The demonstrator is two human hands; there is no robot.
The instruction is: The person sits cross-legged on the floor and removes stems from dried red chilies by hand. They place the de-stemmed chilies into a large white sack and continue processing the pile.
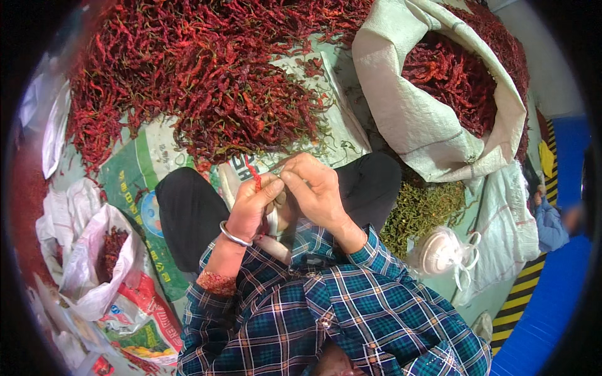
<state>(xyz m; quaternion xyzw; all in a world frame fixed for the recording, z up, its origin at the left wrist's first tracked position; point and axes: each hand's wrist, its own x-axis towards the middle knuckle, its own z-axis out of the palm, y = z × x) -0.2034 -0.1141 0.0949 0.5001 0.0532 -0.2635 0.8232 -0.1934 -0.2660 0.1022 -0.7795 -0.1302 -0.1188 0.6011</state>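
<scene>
My left hand (256,202) is closed around a wrinkled dried red chili (254,173), whose tip sticks out past the thumb. Fingers of my right hand (312,185) pinch together right at the left thumb tip, on what looks like the chili's thin stem, mostly hidden by the fingertips. Both hands are above my crossed legs. Just beyond them, a big heap of dried red chilies (225,94) with stems spreads over printed woven sacks (127,178). Loose greenish stems lie along the heap's right edge.
A white woven sack (400,103) of red chilies stands open at front right. Below it lie a pile of green stems (418,211) and a clear bag with white round items (439,251). Smaller bags (89,277) sit at left. Another person's blue sleeve (550,225) shows far right.
</scene>
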